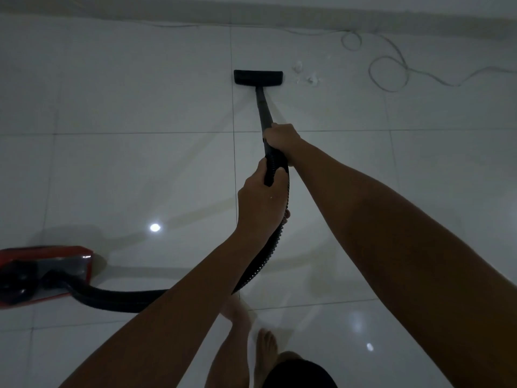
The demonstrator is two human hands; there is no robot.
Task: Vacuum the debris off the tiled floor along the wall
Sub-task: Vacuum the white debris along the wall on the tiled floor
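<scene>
The right hand [281, 137] wraps around the black wand [264, 110], and the left hand [261, 204] grips the ribbed hose handle [272, 169] just behind it. The floor nozzle [258, 77] sits flat on the glossy tiled floor [140, 93] near the wall [251, 9], with white debris bits [306, 74] just to its right. The hose [120, 298] runs back to the red canister vacuum [42, 273] (its contents can't be seen). A thin white cable [387, 71] loops nearby.

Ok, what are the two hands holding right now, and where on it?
Both grip the vacuum: the right hand holds the black wand at its lower end, the left hand the handle where the ribbed hose joins.
</scene>
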